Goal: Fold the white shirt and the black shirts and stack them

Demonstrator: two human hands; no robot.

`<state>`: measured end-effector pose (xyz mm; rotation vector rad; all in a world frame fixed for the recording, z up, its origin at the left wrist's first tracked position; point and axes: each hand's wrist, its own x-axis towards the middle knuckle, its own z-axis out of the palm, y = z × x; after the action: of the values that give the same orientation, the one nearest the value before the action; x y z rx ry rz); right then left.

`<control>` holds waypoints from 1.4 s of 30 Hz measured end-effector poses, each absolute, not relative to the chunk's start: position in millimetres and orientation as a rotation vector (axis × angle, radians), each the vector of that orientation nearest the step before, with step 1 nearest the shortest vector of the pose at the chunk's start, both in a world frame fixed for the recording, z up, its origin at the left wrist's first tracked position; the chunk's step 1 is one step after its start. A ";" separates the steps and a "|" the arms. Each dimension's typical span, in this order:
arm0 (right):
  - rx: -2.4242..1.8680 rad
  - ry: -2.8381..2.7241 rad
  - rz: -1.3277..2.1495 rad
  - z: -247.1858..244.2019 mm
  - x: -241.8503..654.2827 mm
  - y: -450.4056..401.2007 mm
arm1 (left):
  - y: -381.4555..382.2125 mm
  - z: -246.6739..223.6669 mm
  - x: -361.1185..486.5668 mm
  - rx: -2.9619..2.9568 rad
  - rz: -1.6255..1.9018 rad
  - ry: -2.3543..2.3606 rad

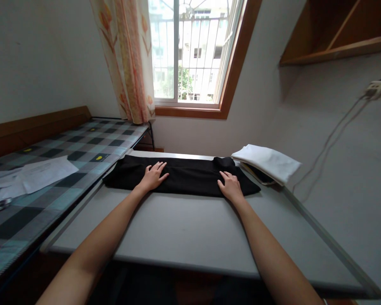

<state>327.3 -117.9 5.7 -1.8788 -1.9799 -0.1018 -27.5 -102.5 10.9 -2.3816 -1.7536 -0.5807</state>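
Observation:
A black folded cloth garment (187,178) lies in a long flat strip across the far part of the white table (184,228). What kind of garment it is I cannot tell. My left hand (153,176) rests flat on its left half, fingers spread. On the right part, my right hand (230,185) lies palm down with its fingers stretched out and slightly bent. Behind the right hand, the cloth bunches up into a small raised fold. Neither hand grips anything.
Folded white cloth (266,161) sits on a dark item at the table's far right corner. To the left is a bed with a checked cover (60,148), with papers (47,171) on it. A wall shelf (336,34), curtain (130,63) and hanging cables (333,131) surround the table.

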 end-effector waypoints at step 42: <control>-1.751 -2.137 -0.221 25.8 316.7 -133.6 | -117.8 29.0 -12.7 -2.591 -0.506 -1.597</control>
<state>316.7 -133.6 25.8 -1.7511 -2.1375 -0.2212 -12.7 -117.8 29.0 -2.5913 -1.5971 -0.5061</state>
